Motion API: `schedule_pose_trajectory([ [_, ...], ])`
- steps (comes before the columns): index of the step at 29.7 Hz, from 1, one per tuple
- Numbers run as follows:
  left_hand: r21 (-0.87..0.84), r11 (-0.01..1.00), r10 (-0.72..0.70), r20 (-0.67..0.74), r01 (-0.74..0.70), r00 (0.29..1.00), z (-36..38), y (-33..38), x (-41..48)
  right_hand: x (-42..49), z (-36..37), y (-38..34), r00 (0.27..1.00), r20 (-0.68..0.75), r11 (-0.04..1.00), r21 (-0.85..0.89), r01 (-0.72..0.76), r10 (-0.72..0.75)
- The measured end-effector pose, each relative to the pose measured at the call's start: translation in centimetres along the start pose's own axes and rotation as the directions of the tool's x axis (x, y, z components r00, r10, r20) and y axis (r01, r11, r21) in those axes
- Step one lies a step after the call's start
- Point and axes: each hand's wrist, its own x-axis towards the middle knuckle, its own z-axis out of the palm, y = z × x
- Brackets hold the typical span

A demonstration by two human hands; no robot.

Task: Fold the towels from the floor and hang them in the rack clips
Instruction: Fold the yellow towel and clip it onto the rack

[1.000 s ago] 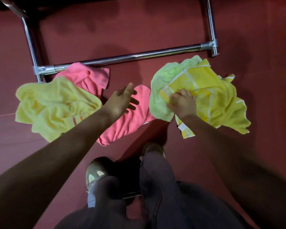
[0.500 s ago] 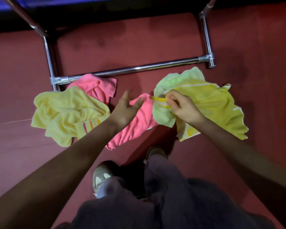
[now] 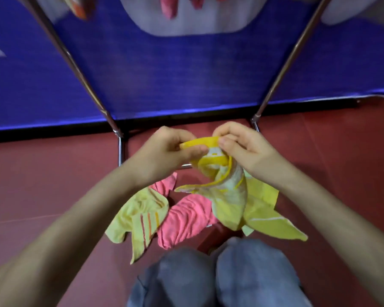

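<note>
A bright yellow towel (image 3: 233, 196) with white stripes hangs off the floor, its top edge pinched between both hands. My left hand (image 3: 166, 154) grips the left end of that edge, my right hand (image 3: 239, 145) the right end, close together. Below on the red floor lie a pale yellow towel (image 3: 140, 216) with orange stripes and a pink towel (image 3: 186, 218), both crumpled. The chrome rack's legs (image 3: 282, 67) rise on either side behind my hands; its clips are blurred at the top edge.
A blue fabric panel (image 3: 175, 69) fills the space between the rack legs. My knees in grey trousers (image 3: 213, 275) are at the bottom centre, just behind the towels. Blurred pink and white cloth (image 3: 171, 7) hangs at the top.
The bright yellow towel has been lifted off the floor. My left hand, open before, now grips its edge beside my right hand. The view has tilted up toward the blue panel.
</note>
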Motion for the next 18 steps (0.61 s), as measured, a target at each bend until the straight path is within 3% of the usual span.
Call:
schedule_pose_trajectory([
  [3,0.082,0.991,0.109,-0.074,-0.103,0.991,-1.6,4.7,-2.5,-1.3,0.2,-4.1,0.990,-0.047,0.981,-0.151,0.121,-0.129],
  [8,0.160,0.973,0.187,-0.127,-0.166,0.974,-3.3,10.6,-5.6,-3.6,1.0,-7.2,0.958,-0.165,0.928,-0.331,0.169,-0.233],
  [18,0.269,0.921,0.347,-0.236,-0.282,0.908,-6.7,18.6,-10.6,-6.9,0.6,-10.3,0.862,-0.447,0.934,-0.347,0.080,-0.240],
])
